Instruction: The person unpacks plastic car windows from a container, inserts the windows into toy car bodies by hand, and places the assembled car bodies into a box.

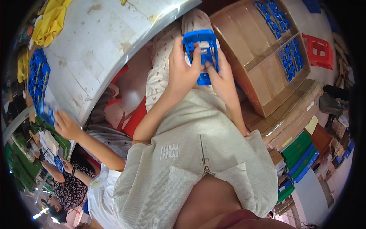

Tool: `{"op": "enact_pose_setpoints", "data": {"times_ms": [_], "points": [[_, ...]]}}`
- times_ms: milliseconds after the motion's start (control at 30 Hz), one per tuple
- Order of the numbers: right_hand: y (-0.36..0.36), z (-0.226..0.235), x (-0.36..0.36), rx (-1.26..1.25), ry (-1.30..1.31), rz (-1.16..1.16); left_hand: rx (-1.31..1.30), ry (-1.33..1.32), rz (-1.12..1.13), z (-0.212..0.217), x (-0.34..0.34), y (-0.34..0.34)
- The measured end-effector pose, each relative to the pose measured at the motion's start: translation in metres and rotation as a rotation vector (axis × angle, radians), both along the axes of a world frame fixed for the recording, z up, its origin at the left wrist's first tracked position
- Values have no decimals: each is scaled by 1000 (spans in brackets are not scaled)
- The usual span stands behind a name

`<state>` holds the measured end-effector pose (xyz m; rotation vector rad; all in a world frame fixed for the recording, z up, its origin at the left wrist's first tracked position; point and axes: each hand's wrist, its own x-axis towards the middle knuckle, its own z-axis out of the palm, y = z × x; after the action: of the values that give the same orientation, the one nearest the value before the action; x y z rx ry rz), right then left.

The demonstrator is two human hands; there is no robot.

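Note:
Above my lap I hold a blue plastic casing (pixel 201 35), an oblong frame with a hollow middle and small pale and metallic-looking parts inside. My left hand (pixel 183 70) grips its left side, the thumb reaching over the inner part. On the other side my right hand (pixel 222 78) is closed round the lower right edge, with the thumb pressing near the middle. The fingers behind the casing are hidden.
To my right stands a divided cardboard box (pixel 263 64) with rows of blue pieces (pixel 291 59). A worn white table (pixel 95 49) is on my left, with stacked blue pieces (pixel 38 72) and a yellow cloth (pixel 51 23). Another person's hand (pixel 66 126) holds a blue part. A red stool (pixel 318 51) stands beyond the box.

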<state>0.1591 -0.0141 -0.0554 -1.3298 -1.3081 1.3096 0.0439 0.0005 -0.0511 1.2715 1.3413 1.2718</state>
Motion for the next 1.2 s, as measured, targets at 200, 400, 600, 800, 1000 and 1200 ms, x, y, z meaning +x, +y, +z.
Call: {"op": "enact_pose_setpoints", "data": {"times_ms": [200, 400, 600, 800, 1000, 1200], "points": [[-7, -21, -18, 50, -107, 31, -18, 211, 25, -10, 3, -11], [4, 41, 9, 143, 128, 426, -156, 272, 153, 62, -80, -3], [93, 114, 77, 770, -237, -121, -43, 1176, 732, 50, -274, 5], [264, 140, 185, 890, -584, -437, -576, 1240, 788, 44, -348, 7], [440, 132, 290, 695, -1047, -518, -13, 1510, 910, 68, -296, 57], [496, 135, 323, 75, -1472, -430, 287, 1287, 643, 102, -208, 121]]}}
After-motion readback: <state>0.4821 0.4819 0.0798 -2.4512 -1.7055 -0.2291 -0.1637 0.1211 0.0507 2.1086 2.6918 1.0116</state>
